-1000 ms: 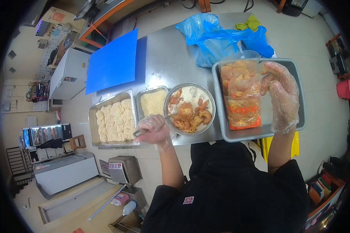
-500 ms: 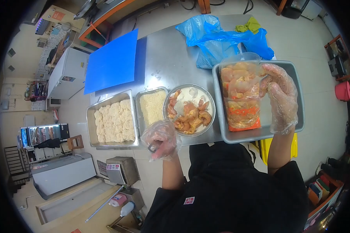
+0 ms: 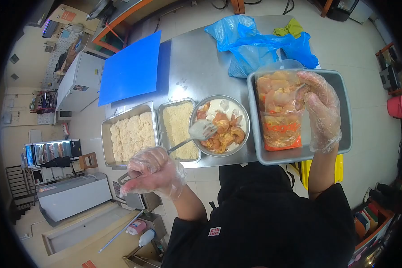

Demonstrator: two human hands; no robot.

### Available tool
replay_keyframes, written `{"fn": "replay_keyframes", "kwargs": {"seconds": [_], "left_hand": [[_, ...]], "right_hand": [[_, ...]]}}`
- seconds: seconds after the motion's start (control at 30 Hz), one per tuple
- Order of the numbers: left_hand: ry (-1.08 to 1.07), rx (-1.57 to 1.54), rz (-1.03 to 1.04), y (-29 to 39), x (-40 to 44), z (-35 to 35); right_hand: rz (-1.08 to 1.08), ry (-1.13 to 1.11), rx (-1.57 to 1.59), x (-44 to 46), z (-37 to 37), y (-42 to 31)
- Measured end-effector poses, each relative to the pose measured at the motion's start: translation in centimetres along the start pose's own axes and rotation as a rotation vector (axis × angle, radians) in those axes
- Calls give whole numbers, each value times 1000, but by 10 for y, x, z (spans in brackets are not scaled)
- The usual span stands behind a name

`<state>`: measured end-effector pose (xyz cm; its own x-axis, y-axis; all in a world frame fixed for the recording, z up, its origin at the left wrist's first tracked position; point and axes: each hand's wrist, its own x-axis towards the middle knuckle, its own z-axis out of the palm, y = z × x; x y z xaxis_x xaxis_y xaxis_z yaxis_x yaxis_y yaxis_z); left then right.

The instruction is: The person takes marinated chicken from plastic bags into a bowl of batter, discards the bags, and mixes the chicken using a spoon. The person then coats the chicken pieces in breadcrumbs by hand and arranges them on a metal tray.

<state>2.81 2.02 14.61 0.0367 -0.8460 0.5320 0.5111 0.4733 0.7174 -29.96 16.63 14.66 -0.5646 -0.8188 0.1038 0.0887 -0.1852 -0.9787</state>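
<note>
My left hand (image 3: 151,172), in a clear plastic glove, is closed around the handle of a slotted spoon (image 3: 203,130). The spoon's whitened head is over the left side of a round metal bowl (image 3: 246,119) holding raw chicken pieces (image 3: 230,138) and a white coating. My right hand (image 3: 324,111), also gloved, has its fingers curled on the edge of a clear plastic bag of marinated chicken (image 3: 279,105). That bag stands in a grey plastic bin (image 3: 349,129), with orange-red liquid at its lower end. The fingertips against the bag are partly hidden.
Left of the bowl sit a metal tray of pale crumbs (image 3: 179,120) and a larger pan of coated pieces (image 3: 134,136). A blue board (image 3: 130,67) lies behind them on the steel table (image 3: 190,58). Blue plastic bags (image 3: 250,47) and a green cloth (image 3: 289,28) are behind the bin.
My left hand has swung left and turned, bringing the slotted spoon's head into view over the bowl. My right hand keeps its place at the bag. The view has shifted slightly.
</note>
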Motion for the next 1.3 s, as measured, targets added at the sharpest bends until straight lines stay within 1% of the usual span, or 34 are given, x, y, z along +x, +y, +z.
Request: {"fn": "replay_keyframes", "kwargs": {"seconds": [0.07, 0.17, 0.2, 0.3, 0.33, 0.4, 0.47, 0.57, 0.67, 0.73, 0.83, 0.93, 1.03, 1.07, 1.13, 1.2, 1.3], "left_hand": [[-49, 17, -67, -3, -2, -10], [112, 94, -135, -29, -15, -19], [203, 178, -131, -37, -19, -10], [110, 194, -200, -60, -26, -11], [53, 125, -235, -72, -33, -26], [118, 778, -43, -110, -52, -37], [132, 572, -232, -113, -64, -35], [64, 195, -200, -106, -55, -13], [52, 197, -240, -71, -28, -3], [90, 175, -243, -47, -10, 1], [192, 314, -229, -10, 10, 28], [199, 305, -190, -13, 13, 25], [32, 413, -201, -22, 8, 32], [-31, 250, -294, -31, 7, 11], [18, 240, -207, -47, -2, 22], [59, 355, -263, -64, -3, 16], [60, 437, -349, -81, -17, 7]], "right_hand": [[-4, -11, -8, 2, -1, 3], [-1, 1, -21, 4, 1, 5], [1, 0, -18, 4, 2, 6], [4, -5, -8, 5, 4, 7], [4, -3, -3, 4, 5, 6], [1, -6, 3, 5, 6, 5], [5, -4, 6, 4, 6, 3], [-10, 5, -14, 2, -1, 5], [1, 16, 13, 1, -4, 6], [-6, 16, -7, 2, -4, 7], [10, 23, -2, 2, 3, 5], [40, -9, -15, 3, 5, 8], [28, -30, -29, 3, 7, 9], [19, -32, -31, 2, 8, 9], [21, -37, 3, 0, 9, 10], [18, -43, 14, -1, 9, 11], [12, -31, 3, -3, 8, 14]]}}
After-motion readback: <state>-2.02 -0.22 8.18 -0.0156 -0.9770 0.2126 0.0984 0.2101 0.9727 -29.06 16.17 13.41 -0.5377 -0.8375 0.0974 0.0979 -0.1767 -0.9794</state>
